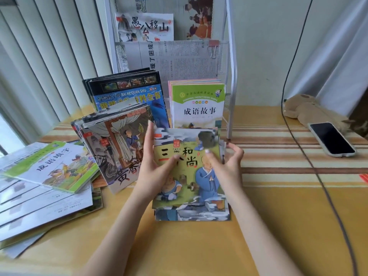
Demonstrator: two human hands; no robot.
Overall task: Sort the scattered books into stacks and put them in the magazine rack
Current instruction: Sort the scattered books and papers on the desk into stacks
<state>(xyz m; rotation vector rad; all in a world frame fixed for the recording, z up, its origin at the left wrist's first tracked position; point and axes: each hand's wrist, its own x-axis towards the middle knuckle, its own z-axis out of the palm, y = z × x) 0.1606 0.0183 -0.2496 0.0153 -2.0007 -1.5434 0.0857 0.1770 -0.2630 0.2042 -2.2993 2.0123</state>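
Observation:
A stack of picture books with a monk cover (191,182) stands tilted on the table in front of me. My left hand (153,166) grips its left edge, thumb on the cover. My right hand (227,166) holds the right edge, thumb on the cover and fingers curled behind. The white wire magazine rack (232,80) rises behind, with a green-topped stack (197,104) in its lowest tier. A blue encyclopedia stack (127,92) and a curtain-cover stack (117,148) lean to the left of it.
Loose thin books (45,192) lie spread flat at the left, a green-edged one (57,166) on top. A phone (331,139) lies at the right beside a plush toy (304,110). A dark cable (310,166) runs down the striped tablecloth.

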